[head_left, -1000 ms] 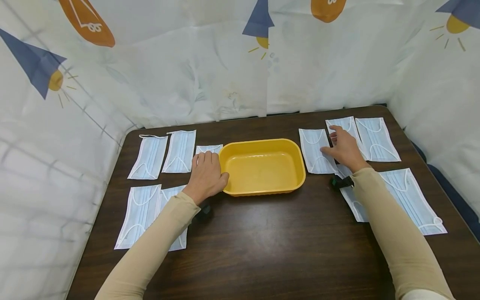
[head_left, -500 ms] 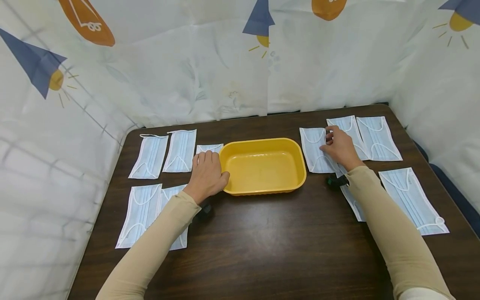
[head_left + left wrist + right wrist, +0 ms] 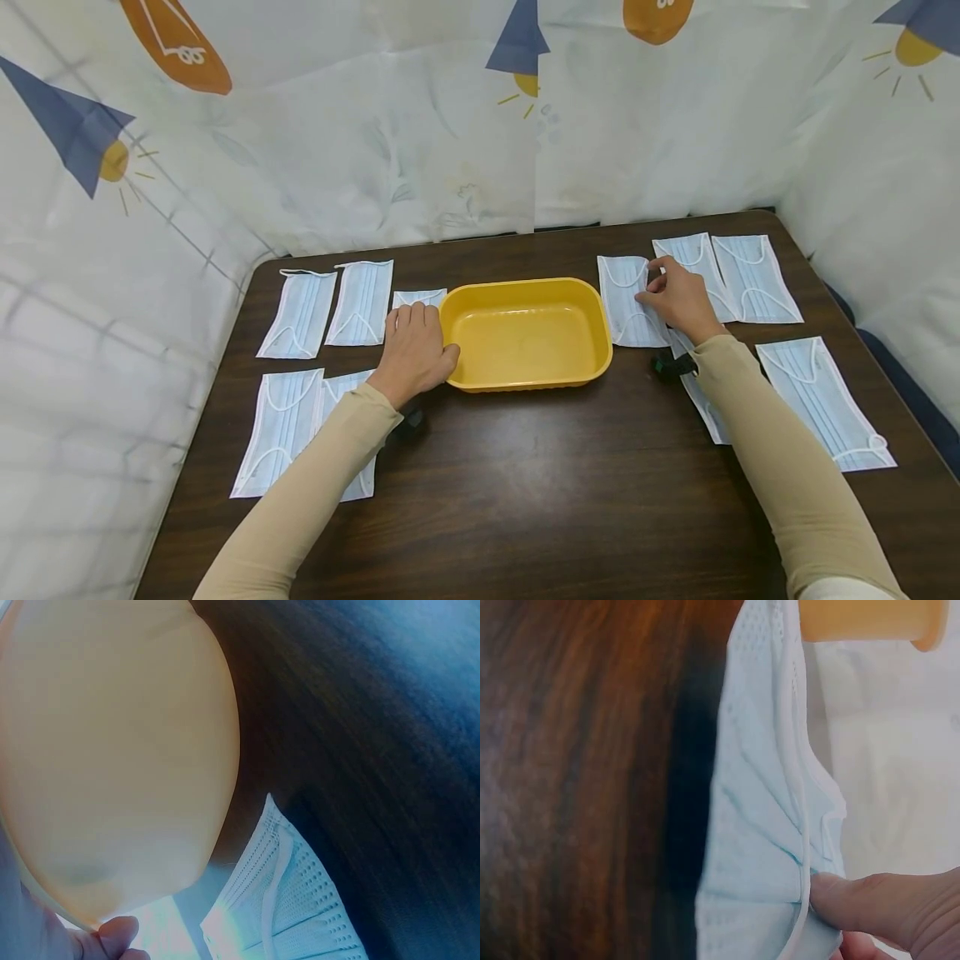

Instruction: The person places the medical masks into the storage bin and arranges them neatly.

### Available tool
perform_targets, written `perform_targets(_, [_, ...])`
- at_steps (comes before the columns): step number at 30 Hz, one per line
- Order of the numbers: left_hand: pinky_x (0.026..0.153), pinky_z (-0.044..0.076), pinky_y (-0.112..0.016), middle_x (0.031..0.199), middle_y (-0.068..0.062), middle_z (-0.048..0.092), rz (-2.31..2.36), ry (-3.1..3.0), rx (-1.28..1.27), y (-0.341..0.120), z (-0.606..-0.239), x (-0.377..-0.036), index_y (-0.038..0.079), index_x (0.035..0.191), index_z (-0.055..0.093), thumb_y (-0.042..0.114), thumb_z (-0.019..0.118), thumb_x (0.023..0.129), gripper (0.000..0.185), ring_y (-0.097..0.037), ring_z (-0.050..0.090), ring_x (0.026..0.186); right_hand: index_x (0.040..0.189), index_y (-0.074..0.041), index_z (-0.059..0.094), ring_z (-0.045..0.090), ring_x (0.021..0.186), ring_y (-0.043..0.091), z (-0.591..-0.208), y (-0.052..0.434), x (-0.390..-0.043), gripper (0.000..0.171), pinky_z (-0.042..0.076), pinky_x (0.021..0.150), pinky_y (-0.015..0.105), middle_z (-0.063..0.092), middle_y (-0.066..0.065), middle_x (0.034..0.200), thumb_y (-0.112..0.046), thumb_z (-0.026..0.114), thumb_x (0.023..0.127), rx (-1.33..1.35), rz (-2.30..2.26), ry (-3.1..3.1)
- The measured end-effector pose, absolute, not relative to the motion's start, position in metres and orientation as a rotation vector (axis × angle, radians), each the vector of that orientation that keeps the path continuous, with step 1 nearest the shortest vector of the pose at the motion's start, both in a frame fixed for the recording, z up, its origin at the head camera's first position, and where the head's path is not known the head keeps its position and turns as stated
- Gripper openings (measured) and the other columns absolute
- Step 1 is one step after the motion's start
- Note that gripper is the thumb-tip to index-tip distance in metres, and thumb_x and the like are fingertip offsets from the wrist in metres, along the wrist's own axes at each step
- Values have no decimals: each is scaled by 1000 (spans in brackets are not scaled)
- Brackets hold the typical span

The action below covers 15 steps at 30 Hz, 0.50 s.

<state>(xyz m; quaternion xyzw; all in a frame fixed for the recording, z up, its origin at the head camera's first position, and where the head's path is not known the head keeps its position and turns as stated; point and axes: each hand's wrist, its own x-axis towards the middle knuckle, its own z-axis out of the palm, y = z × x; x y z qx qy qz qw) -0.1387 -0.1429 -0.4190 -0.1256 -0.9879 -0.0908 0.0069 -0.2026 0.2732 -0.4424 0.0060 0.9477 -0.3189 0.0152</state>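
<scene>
A yellow plastic tub (image 3: 525, 332) stands empty in the middle of the dark wooden table (image 3: 525, 483). My left hand (image 3: 431, 332) rests against its left end, thumb along the rim, fingers lying flat over a partly hidden blue face mask (image 3: 418, 297). The left wrist view shows the tub (image 3: 112, 750), my thumb tip (image 3: 118, 934) and that mask (image 3: 292, 907). My right hand (image 3: 651, 283) has its fingers curled on the right edge of the mask (image 3: 626, 304) just right of the tub. In the right wrist view a fingertip (image 3: 855, 900) pinches that mask's edge (image 3: 765, 840).
Several more blue masks lie flat: a group left of the tub (image 3: 298, 312) (image 3: 281, 429) and a group on the right (image 3: 753, 277) (image 3: 825, 400). Printed white cloth (image 3: 375, 150) walls the table in at the back and both sides.
My right hand's fingers went from lying flat on the mask to curling and pinching its right edge; the mask slid slightly left. The left hand and tub stayed still.
</scene>
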Motion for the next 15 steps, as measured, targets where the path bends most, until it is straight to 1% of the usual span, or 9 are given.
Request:
perform_targets(2, [105,30,-55,101,-18,49,-289,-3088,-393,-143,-419,-139,-3,106,51,30,48,89,37,-39,41,105,135,3,51,59,72,25,-441,272,-202,51,45,59,27,71,22,98,-16,73,93,22,-985,2954])
perform_targets(5, [105,30,-55,102,-18,49,-289,-3085,-395,-142,-420,-139,-3,106,51,30,48,89,37,-39,42,105,129,2,56,57,67,23,-439,271,-200,42,45,57,27,71,21,95,-16,71,93,30,-967,2969])
perform_targets(10, [104,31,-55,102,-19,49,-285,-3074,-399,-142,-420,-139,-3,106,51,30,49,89,37,-39,42,103,118,1,63,57,76,28,-437,272,-198,30,44,65,30,69,20,95,-16,70,94,22,-965,3028])
perform_targets(13, [103,31,-54,101,-18,49,-285,-3073,-396,-142,-420,-139,-3,106,51,30,49,89,37,-39,42,102,117,1,64,58,84,31,-437,273,-198,31,43,71,33,68,21,99,-17,71,93,16,-982,3048])
perform_targets(15, [103,31,-54,101,-18,49,-286,-3074,-394,-143,-419,-138,-3,106,51,30,49,90,37,-39,42,103,121,1,63,59,90,34,-436,274,-198,36,45,73,34,68,22,105,-17,72,92,30,-1008,3028])
